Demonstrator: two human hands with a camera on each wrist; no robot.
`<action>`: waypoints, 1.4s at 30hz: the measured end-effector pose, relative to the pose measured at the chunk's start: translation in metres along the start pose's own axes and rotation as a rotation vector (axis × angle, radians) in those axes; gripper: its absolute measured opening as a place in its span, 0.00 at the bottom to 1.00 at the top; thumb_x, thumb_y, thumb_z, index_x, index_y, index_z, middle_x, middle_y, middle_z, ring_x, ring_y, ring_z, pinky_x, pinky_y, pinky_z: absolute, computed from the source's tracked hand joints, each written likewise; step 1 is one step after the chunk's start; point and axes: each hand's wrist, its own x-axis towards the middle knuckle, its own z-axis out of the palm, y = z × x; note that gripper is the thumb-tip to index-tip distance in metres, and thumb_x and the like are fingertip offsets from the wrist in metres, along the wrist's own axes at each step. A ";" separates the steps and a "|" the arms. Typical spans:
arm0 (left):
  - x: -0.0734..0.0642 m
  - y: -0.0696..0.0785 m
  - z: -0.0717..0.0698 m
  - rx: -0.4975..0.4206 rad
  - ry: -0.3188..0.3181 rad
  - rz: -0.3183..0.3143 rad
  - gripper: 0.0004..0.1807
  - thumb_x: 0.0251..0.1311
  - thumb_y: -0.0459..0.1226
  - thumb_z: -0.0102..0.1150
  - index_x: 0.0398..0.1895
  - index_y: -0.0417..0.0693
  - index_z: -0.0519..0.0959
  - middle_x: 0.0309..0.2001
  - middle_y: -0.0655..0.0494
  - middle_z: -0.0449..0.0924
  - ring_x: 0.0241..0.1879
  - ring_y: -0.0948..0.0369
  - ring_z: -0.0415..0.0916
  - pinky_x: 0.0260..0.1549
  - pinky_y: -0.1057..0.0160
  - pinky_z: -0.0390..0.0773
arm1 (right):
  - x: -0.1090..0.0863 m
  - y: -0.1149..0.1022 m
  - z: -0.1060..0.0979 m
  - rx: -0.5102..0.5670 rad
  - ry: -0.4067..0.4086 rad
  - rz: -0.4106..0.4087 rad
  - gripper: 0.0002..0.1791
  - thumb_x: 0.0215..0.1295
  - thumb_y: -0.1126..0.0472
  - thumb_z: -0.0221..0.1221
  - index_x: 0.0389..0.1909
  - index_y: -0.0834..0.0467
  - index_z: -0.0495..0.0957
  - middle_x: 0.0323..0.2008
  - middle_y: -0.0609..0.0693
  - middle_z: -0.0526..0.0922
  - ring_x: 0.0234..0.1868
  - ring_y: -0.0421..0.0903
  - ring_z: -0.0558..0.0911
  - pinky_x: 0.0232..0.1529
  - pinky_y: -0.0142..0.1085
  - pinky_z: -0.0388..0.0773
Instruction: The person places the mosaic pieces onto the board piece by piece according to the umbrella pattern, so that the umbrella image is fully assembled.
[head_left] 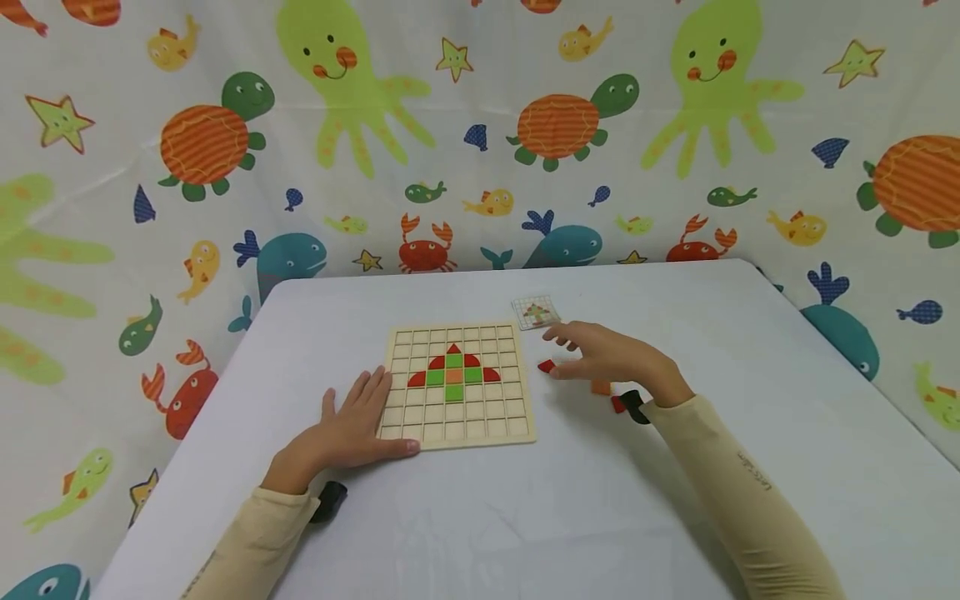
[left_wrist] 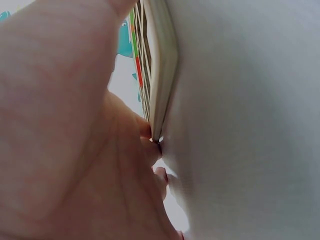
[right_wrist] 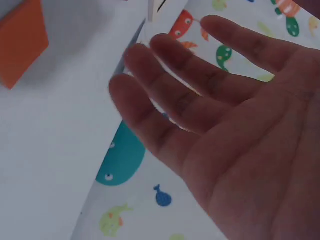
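Note:
A wooden grid board (head_left: 480, 425) lies flat on the table, with green, red and orange pieces set in its upper middle cells. At its left edge rests my left hand (head_left: 347, 429), fingers straight and thumb along the bottom-left corner; the left wrist view shows the board's side (left_wrist: 165, 65) against the fingers. My right hand (head_left: 600, 352) hovers right of the board, fingers loosely bent, holding nothing visible. By its thumb lies a small red piece (head_left: 546, 366). An orange piece (head_left: 601, 387) and another red piece (head_left: 618, 404) lie partly hidden beneath the hand and wrist.
A small pattern card (head_left: 536, 312) with a similar coloured figure lies beyond the board's upper right corner. The white table (head_left: 480, 517) ends at a curtain (head_left: 480, 183) printed with sea animals. Dark wrist devices (head_left: 328, 502) sit under both wrists.

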 end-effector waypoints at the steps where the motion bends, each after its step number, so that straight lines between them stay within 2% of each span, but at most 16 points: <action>1: 0.000 0.000 -0.001 -0.002 0.003 0.001 0.72 0.55 0.72 0.67 0.86 0.32 0.45 0.85 0.33 0.42 0.83 0.34 0.36 0.70 0.20 0.31 | 0.000 0.003 -0.002 -0.009 -0.019 0.038 0.35 0.73 0.52 0.69 0.74 0.63 0.71 0.67 0.62 0.77 0.66 0.61 0.76 0.64 0.57 0.77; 3: -0.001 0.000 -0.001 -0.006 0.009 0.002 0.72 0.55 0.72 0.67 0.86 0.33 0.45 0.85 0.33 0.42 0.83 0.34 0.36 0.70 0.21 0.31 | -0.001 0.009 -0.004 -0.025 -0.056 0.117 0.35 0.71 0.51 0.70 0.73 0.60 0.72 0.65 0.61 0.78 0.65 0.61 0.77 0.61 0.56 0.79; 6: -0.003 0.001 0.000 -0.011 0.008 0.000 0.72 0.55 0.72 0.67 0.86 0.33 0.46 0.85 0.33 0.42 0.83 0.34 0.36 0.70 0.20 0.31 | -0.002 0.016 -0.006 -0.033 -0.102 0.192 0.33 0.68 0.51 0.73 0.69 0.58 0.75 0.60 0.60 0.80 0.60 0.58 0.79 0.57 0.54 0.82; 14: -0.008 0.003 0.000 -0.014 0.000 0.014 0.72 0.55 0.71 0.69 0.85 0.32 0.46 0.85 0.33 0.43 0.83 0.33 0.37 0.69 0.19 0.33 | -0.009 0.038 -0.005 -0.041 -0.156 0.283 0.23 0.64 0.53 0.76 0.53 0.57 0.78 0.47 0.54 0.79 0.49 0.54 0.78 0.49 0.51 0.81; 22: -0.010 0.004 0.001 -0.017 -0.008 -0.005 0.73 0.54 0.72 0.70 0.86 0.33 0.47 0.85 0.34 0.43 0.83 0.33 0.37 0.69 0.19 0.32 | -0.010 0.048 0.001 -0.047 -0.153 0.254 0.17 0.63 0.57 0.76 0.43 0.56 0.77 0.41 0.52 0.78 0.44 0.51 0.77 0.45 0.47 0.79; 27: -0.010 0.005 0.001 -0.024 -0.001 -0.012 0.73 0.53 0.72 0.70 0.86 0.33 0.47 0.85 0.34 0.43 0.83 0.34 0.37 0.69 0.20 0.31 | -0.007 0.050 0.001 -0.048 -0.140 0.245 0.13 0.66 0.57 0.74 0.38 0.56 0.79 0.36 0.51 0.79 0.41 0.50 0.77 0.42 0.44 0.78; 34: -0.012 0.002 0.007 -0.026 -0.004 -0.021 0.74 0.52 0.73 0.69 0.86 0.34 0.48 0.85 0.35 0.44 0.83 0.34 0.37 0.69 0.19 0.30 | -0.004 0.053 0.007 -0.037 -0.131 0.247 0.10 0.68 0.58 0.73 0.37 0.57 0.80 0.33 0.50 0.80 0.39 0.49 0.78 0.42 0.42 0.78; 42: -0.015 0.005 0.001 -0.034 0.004 0.000 0.72 0.54 0.71 0.70 0.86 0.33 0.47 0.85 0.34 0.43 0.83 0.34 0.37 0.69 0.20 0.31 | -0.005 0.051 0.005 -0.046 -0.105 0.224 0.11 0.69 0.58 0.72 0.39 0.57 0.79 0.34 0.51 0.79 0.39 0.49 0.78 0.43 0.43 0.78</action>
